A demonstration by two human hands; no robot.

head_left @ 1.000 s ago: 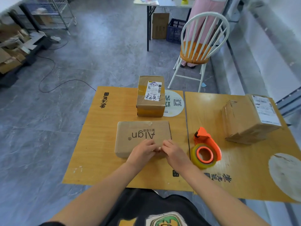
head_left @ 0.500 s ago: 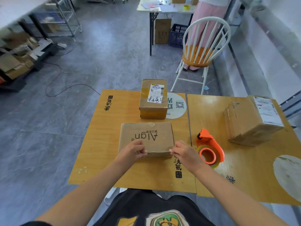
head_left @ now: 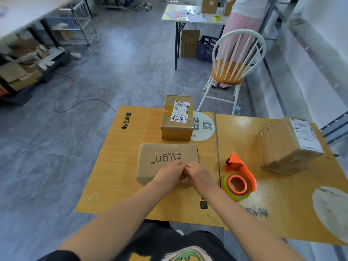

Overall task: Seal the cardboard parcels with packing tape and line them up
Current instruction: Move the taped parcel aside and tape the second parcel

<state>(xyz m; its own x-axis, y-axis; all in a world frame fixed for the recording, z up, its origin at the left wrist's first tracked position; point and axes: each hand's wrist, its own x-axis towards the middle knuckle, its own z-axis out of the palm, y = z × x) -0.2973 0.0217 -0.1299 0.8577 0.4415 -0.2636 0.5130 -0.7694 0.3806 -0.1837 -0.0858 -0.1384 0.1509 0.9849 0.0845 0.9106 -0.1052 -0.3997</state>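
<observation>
Near edge of printed parcel [head_left: 162, 157], on the table [head_left: 116, 166]: left hand [head_left: 169, 175] and right hand [head_left: 199, 176] meet, fingers bent onto its top; any pinch, cannot tell. Best press that edge flat before lifting tape dispenser [head_left: 239, 178], just right.

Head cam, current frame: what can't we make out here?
- Head view: near top edge of the Align box, covered by the left hand and right hand; any tape or pinch there cannot be told.
- Head view: shipping label print on the far parcel, too small.
- Head view: standing person by the far table, cut off by the top edge.
</observation>
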